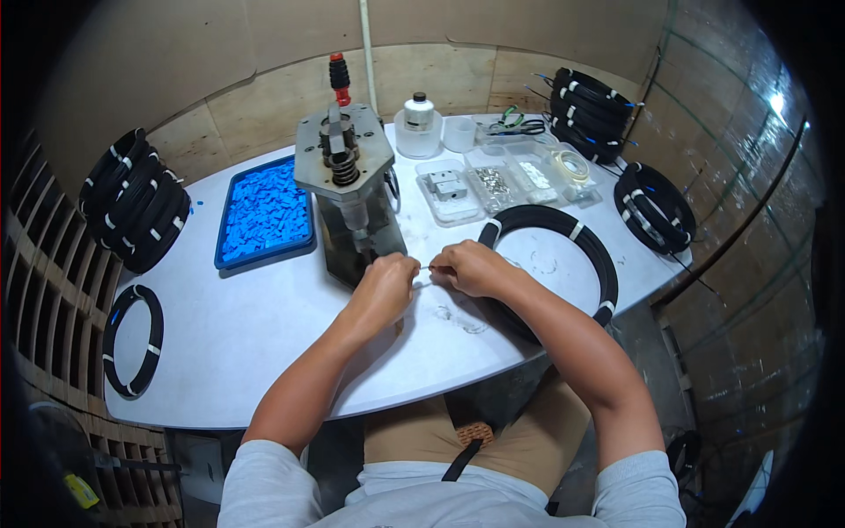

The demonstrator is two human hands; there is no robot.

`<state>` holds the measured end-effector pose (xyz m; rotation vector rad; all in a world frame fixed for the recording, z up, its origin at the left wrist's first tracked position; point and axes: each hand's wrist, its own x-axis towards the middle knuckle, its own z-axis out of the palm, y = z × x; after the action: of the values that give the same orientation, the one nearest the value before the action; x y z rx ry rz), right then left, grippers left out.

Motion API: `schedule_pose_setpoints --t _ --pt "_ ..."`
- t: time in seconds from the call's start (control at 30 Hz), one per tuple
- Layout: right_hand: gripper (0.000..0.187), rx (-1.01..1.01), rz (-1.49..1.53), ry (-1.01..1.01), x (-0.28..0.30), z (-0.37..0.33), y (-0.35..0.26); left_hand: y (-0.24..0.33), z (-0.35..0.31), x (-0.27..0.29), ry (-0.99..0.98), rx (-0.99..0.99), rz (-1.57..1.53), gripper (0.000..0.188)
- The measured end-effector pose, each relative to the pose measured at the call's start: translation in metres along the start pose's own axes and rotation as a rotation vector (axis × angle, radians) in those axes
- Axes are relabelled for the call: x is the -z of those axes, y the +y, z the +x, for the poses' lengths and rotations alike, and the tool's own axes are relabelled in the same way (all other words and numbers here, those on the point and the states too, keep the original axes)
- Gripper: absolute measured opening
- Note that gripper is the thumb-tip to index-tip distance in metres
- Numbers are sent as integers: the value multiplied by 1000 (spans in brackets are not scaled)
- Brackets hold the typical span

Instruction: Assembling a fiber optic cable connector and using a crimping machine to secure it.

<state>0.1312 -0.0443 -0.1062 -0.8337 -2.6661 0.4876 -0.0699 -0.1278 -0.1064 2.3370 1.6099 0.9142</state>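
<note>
Both hands meet in front of the metal hand press (352, 202), which has a lever with a red and black grip. My left hand (387, 286) is closed in a pinch beside the press's base. My right hand (473, 268) is pinched too, close to the left edge of a large black cable coil (598, 264) bound with white ties. Between the fingertips runs a short, thin wire (425, 267), and both hands grip it. My fingers hide its ends, so I cannot tell whether it belongs to the coil.
A blue tray (220, 251) of small blue sleeves stands left of the press. Clear boxes of small metal parts (495, 188) sit behind the coil. Stacked black coils (136, 207) stand at the left, a single coil (109, 343) nearer; more coils (591, 114) stand at the right.
</note>
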Motion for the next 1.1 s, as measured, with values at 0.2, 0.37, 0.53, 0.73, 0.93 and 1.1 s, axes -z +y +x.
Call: schedule_pose_setpoints --t 0.2,0.37,0.53,0.73,0.93,1.1 --pt "17 0 0 -34 -7 19 -24 -7 -27 9 83 91 -58 12" --pt "17 -26 178 98 -21 37 -37 -22 -40 23 125 245 -85 13" --pt "16 -119 237 86 -19 51 -51 -38 -38 29 201 198 -11 14" --pt "15 -40 243 71 -17 67 -45 -55 -34 33 215 225 -119 15" --pt "17 -107 349 67 -12 66 -45 -49 -31 37 197 324 -265 17" --pt "17 -71 329 77 -16 67 -45 -59 -34 32 192 343 -227 18"
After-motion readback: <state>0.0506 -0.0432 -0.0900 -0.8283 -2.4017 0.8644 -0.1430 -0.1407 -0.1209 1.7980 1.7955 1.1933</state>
